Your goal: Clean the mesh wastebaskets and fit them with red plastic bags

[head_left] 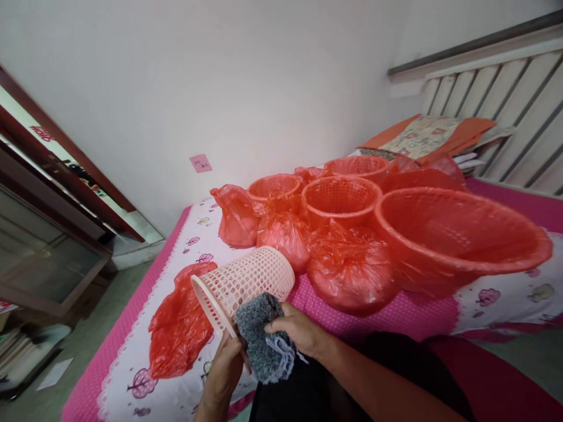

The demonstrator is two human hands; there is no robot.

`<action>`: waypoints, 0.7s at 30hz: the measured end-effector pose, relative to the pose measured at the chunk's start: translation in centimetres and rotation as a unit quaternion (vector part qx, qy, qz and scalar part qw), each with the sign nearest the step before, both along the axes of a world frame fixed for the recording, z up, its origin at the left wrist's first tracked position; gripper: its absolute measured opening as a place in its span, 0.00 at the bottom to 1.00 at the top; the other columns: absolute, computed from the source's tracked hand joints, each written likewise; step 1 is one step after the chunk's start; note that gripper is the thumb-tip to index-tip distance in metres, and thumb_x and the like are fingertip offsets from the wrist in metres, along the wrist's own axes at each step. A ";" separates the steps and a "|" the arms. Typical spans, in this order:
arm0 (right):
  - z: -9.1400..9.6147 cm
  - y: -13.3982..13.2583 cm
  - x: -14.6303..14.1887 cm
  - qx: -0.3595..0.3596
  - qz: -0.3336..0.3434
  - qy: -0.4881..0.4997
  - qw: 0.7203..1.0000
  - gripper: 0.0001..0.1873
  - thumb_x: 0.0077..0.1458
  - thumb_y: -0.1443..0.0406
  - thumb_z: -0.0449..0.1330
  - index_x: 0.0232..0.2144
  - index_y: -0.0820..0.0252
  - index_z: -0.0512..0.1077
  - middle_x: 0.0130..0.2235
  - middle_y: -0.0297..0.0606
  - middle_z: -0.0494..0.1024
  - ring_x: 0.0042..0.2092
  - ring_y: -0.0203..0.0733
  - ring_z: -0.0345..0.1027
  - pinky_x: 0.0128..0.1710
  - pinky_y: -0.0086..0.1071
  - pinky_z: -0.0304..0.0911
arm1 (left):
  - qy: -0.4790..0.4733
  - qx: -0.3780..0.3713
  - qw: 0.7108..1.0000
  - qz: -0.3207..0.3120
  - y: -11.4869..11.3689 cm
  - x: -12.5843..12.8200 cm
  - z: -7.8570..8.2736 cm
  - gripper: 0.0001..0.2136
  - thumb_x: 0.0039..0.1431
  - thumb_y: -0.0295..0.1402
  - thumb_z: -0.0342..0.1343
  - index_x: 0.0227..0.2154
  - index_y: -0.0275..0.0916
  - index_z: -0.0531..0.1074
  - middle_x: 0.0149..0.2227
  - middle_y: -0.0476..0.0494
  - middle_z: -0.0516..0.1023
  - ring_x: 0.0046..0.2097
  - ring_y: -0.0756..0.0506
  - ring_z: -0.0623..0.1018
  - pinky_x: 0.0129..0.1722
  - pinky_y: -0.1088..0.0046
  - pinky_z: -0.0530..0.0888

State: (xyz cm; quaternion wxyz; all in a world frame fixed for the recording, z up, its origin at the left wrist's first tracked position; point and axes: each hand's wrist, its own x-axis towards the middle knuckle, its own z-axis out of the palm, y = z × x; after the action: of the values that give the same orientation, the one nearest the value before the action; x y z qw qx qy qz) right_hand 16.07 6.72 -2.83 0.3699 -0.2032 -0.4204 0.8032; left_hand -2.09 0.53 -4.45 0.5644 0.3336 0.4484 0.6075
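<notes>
A pale pink plastic basket [250, 271] with round holes lies tilted on its side, its wide rim toward me. My left hand [226, 363] grips that rim from the near left. In my right hand [297, 329] is a grey cloth [259, 328] with a lighter frayed edge, pressed against the basket near the rim. The fingers of my right hand are partly hidden behind the cloth. Left of the basket lies a crumpled red plastic bag [182, 322], flat on the bedspread.
Several baskets wrapped in red plastic bags stand behind, among them a middle one [341, 202] and a large one [461, 234] at right. Tied red bags [356, 269] sit before them. The bed [132, 346] meets a wall; folded textiles [431, 135] and a radiator [501, 111] are at back right.
</notes>
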 end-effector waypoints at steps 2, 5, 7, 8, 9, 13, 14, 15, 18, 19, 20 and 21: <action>-0.3 0.5 0.4 -0.035 0.025 0.012 0.999 0.13 0.38 0.66 0.67 0.32 0.62 0.79 0.28 0.33 0.81 0.32 0.40 0.75 0.39 0.33 0.67 | 0.012 0.005 1.000 -0.023 -0.1 -0.4 0.1 0.27 0.46 0.43 0.73 0.52 0.46 0.83 0.55 0.39 0.84 0.62 0.29 0.77 0.65 0.51 0.71; -0.5 1.3 1.3 -0.083 0.037 0.025 0.996 0.14 0.33 0.67 0.67 0.30 0.62 0.78 0.27 0.34 0.82 0.32 0.42 0.77 0.40 0.33 0.68 | 0.036 0.016 0.998 -0.059 0.1 -0.7 0.4 0.27 0.48 0.45 0.73 0.53 0.46 0.82 0.59 0.39 0.81 0.64 0.29 0.75 0.67 0.49 0.68; -0.3 1.6 1.9 -0.109 0.027 0.036 0.993 0.14 0.32 0.67 0.66 0.29 0.61 0.77 0.27 0.34 0.82 0.33 0.43 0.78 0.39 0.32 0.68 | 0.070 0.013 0.994 -0.078 0.1 -0.7 0.5 0.28 0.50 0.45 0.72 0.55 0.45 0.80 0.61 0.37 0.80 0.65 0.29 0.74 0.69 0.48 0.66; -0.1 1.8 2.2 -0.121 0.013 0.041 0.992 0.14 0.32 0.67 0.66 0.29 0.61 0.77 0.27 0.34 0.82 0.34 0.44 0.78 0.38 0.32 0.68 | 0.088 0.007 0.993 -0.080 0.1 -0.6 0.5 0.28 0.52 0.45 0.71 0.56 0.44 0.79 0.62 0.37 0.79 0.66 0.29 0.73 0.69 0.47 0.66; 0.1 1.9 2.5 -0.132 -0.008 0.044 0.990 0.14 0.33 0.66 0.67 0.29 0.60 0.77 0.27 0.34 0.82 0.34 0.44 0.79 0.37 0.32 0.69 | 0.101 0.000 0.992 -0.073 0.1 -0.5 0.5 0.29 0.53 0.45 0.71 0.58 0.44 0.78 0.63 0.36 0.78 0.67 0.29 0.73 0.69 0.47 0.66; 0.8 2.7 3.1 -0.149 -0.130 0.055 0.979 0.14 0.39 0.60 0.70 0.31 0.59 0.78 0.28 0.35 0.83 0.36 0.47 0.80 0.40 0.36 0.72 | 0.115 0.003 0.993 -0.005 0.0 0.6 0.7 0.33 0.55 0.45 0.70 0.64 0.46 0.72 0.66 0.39 0.75 0.69 0.31 0.70 0.71 0.48 0.63; 0.8 3.0 3.1 -0.149 -0.166 0.056 0.973 0.15 0.39 0.60 0.70 0.32 0.59 0.78 0.29 0.35 0.83 0.37 0.48 0.80 0.41 0.36 0.72 | 0.121 0.009 0.993 0.005 0.0 0.9 0.9 0.35 0.54 0.44 0.70 0.65 0.45 0.70 0.66 0.38 0.75 0.69 0.31 0.70 0.72 0.49 0.62; 0.7 3.3 3.1 -0.145 -0.205 0.053 0.966 0.16 0.39 0.59 0.71 0.34 0.59 0.79 0.30 0.35 0.83 0.37 0.48 0.80 0.42 0.37 0.72 | 0.128 0.014 0.992 0.008 0.0 1.2 1.1 0.37 0.53 0.43 0.71 0.66 0.44 0.69 0.66 0.37 0.76 0.69 0.32 0.71 0.72 0.49 0.61; 0.2 3.9 3.0 -0.099 -0.318 0.012 0.943 0.18 0.41 0.58 0.71 0.35 0.59 0.79 0.31 0.36 0.83 0.36 0.47 0.78 0.41 0.37 0.72 | 0.141 0.005 0.990 -0.001 0.0 1.8 1.8 0.40 0.49 0.41 0.74 0.66 0.41 0.68 0.64 0.35 0.78 0.67 0.31 0.73 0.72 0.50 0.62; 0.1 3.8 3.0 -0.068 -0.345 -0.018 0.936 0.17 0.43 0.57 0.71 0.34 0.60 0.79 0.32 0.36 0.83 0.36 0.47 0.78 0.40 0.37 0.71 | 0.142 0.000 0.990 -0.004 0.0 1.9 2.0 0.41 0.48 0.42 0.74 0.66 0.41 0.69 0.63 0.35 0.78 0.67 0.31 0.74 0.71 0.50 0.63; 0.1 3.6 2.9 -0.027 -0.362 -0.050 0.930 0.15 0.45 0.56 0.70 0.34 0.59 0.79 0.32 0.38 0.83 0.36 0.48 0.77 0.40 0.38 0.71 | 0.145 -0.005 0.989 -0.007 -0.1 2.0 2.2 0.41 0.48 0.42 0.74 0.65 0.41 0.69 0.63 0.35 0.78 0.67 0.31 0.74 0.71 0.50 0.64; 0.2 3.2 2.9 0.025 -0.370 -0.082 0.925 0.14 0.48 0.56 0.68 0.35 0.59 0.79 0.33 0.39 0.83 0.37 0.49 0.77 0.40 0.39 0.72 | 0.148 -0.009 0.989 -0.016 -0.2 2.0 2.3 0.40 0.48 0.43 0.74 0.65 0.42 0.70 0.63 0.36 0.78 0.67 0.31 0.73 0.71 0.51 0.64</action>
State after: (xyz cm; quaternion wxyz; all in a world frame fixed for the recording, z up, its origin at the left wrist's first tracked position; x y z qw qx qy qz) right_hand 18.93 9.96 -2.62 0.6103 -0.4002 -0.3639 0.5787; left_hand -0.06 0.38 -2.11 0.5043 0.4218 0.5275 0.5380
